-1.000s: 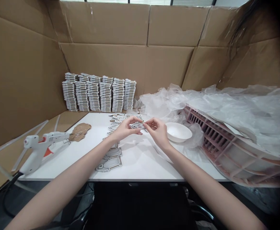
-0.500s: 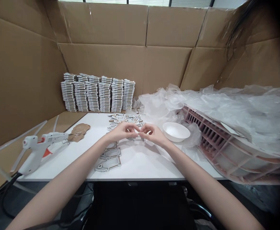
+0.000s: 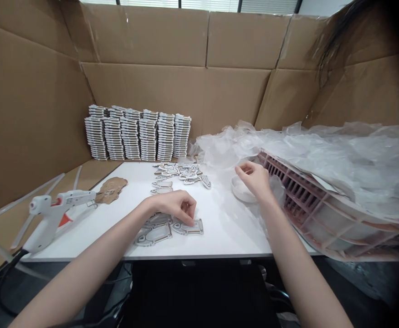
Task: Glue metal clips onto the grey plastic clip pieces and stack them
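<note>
My left hand (image 3: 177,206) is closed, its thumb and fingertips down on a flat white-and-grey arch-shaped frame piece (image 3: 196,227) on the white table (image 3: 220,237). Similar pieces (image 3: 154,235) lie in a column just left of it, partly behind the hand. Over the rim of a white bowl (image 3: 242,192), my right hand (image 3: 255,178) has thumb and forefinger pinched; anything between them is too small to make out. The hand hides part of the bowl and its contents.
A loose pile of small flat pieces (image 3: 186,172) lies mid-table. Tall stacks (image 3: 131,136) stand at the back left. A white glue gun (image 3: 51,214) points at a brown stained scrap (image 3: 112,190). At right, a pink crate (image 3: 309,205) leans beside heaped clear plastic bags (image 3: 322,146).
My hands were together mid-table and have parted. The left came down nearer the front edge, where an arch-shaped piece now lies; the right moved rightward over the bowl.
</note>
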Tool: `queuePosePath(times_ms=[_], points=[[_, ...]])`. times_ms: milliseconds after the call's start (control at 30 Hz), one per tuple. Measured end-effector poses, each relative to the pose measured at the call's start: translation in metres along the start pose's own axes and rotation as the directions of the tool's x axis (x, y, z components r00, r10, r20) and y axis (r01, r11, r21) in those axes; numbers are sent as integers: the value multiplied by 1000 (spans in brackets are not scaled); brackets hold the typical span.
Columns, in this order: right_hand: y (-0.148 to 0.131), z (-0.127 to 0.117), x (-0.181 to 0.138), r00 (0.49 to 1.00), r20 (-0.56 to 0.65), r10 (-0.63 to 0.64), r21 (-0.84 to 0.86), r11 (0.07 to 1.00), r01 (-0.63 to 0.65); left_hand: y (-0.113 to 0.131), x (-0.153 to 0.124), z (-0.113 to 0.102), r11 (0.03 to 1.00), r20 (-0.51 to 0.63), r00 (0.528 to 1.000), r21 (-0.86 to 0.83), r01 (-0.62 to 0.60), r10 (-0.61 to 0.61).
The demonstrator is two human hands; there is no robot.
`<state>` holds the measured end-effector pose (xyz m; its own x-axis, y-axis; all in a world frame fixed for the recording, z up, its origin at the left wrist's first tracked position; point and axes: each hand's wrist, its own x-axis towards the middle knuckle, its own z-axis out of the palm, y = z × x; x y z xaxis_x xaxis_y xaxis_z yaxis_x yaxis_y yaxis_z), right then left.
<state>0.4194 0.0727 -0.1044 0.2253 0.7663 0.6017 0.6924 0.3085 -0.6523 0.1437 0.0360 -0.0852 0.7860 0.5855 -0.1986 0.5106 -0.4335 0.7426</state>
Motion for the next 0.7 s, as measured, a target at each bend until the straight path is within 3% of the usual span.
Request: queuePosePath(times_ms=[100, 133, 200, 267, 333, 400, 567, 700], points=[[16, -5, 2, 981, 184, 63, -146, 989, -36, -1, 0, -3, 996, 2, 999, 69, -53, 53], [21, -5, 2, 965, 244, 91, -184, 982, -46, -3, 0, -7, 992, -37, 996, 100, -76, 80], [29, -5, 4, 939, 317, 135, -232, 971, -62, -12, 0, -18, 977, -220, 967, 198, -83, 127], [35, -4, 5, 930, 342, 138, -244, 968, -54, -27, -1, -33, 948, -509, 851, 315, 46, 128], [38, -3, 6, 930, 345, 126, -250, 968, -39, -45, -5, -48, 862, -678, 729, 424, 278, 98], [39, -2, 7, 935, 334, 123, -260, 965, -34, -62, -10, -60, 835, -711, 701, 421, 354, 61], [39, 0, 7, 947, 290, 142, -286, 957, -55, -85, -18, -72, 812, -700, 715, 423, 403, 9], [36, -1, 5, 952, 263, 154, -288, 955, -75, -91, -15, -76, 778, -791, 612, 394, 490, 15]])
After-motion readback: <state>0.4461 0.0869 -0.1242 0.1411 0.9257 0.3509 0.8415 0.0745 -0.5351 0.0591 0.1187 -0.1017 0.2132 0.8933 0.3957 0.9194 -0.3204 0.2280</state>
